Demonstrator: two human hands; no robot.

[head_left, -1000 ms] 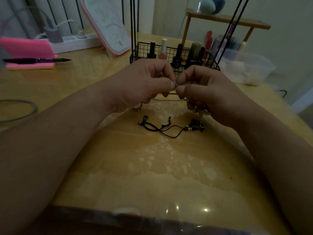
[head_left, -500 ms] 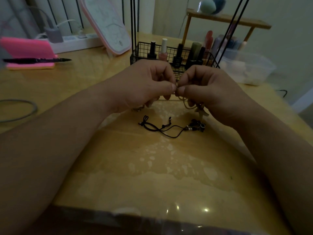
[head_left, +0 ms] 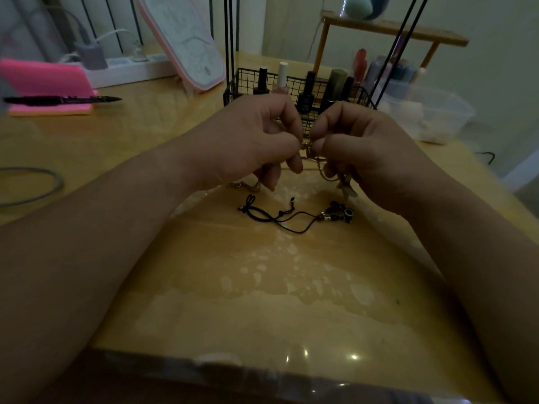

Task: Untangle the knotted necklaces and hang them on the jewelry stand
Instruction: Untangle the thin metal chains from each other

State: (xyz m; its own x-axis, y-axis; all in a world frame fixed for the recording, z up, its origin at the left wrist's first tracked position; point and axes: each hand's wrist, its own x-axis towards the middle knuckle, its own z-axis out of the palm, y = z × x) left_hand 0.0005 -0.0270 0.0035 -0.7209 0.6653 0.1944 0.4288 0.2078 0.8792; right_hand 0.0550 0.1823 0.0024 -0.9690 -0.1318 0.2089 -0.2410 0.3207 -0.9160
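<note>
Step in hand: judged to be the loosening of a knot in the thin pale metal chain necklace (head_left: 307,149); no necklace is seen hanging yet.
Left hand (head_left: 253,144): fingers curled, with thumb and forefinger pinching the chain on the knot's left side.
Right hand (head_left: 364,147): fingers curled, with thumb and forefinger pinching the chain on the knot's right side. Its tips nearly meet those of the left.
Chain position: raised above the middle of the glossy yellow wooden table (head_left: 262,287). Slack trails below both hands, and a pale pendant (head_left: 348,191) dangles under the right hand.
Black cord necklace with dark beads (head_left: 291,218): lies loose on the table on the near side of the hands, apart from the chain.
Black wire jewelry stand with a basket base and tall rods (head_left: 230,39): stands towards the table's far edge, directly behind the hands. Its top is out of view.
Technique: work the knot with the fingertips alone, rolling it to open a loop, then feed the slack through rather than pulling the ends apart.
Risk: tension on both sides would probably tighten the knot or strain the fine links.
Visibility: the knot's structure is too small and dim to read.
</note>
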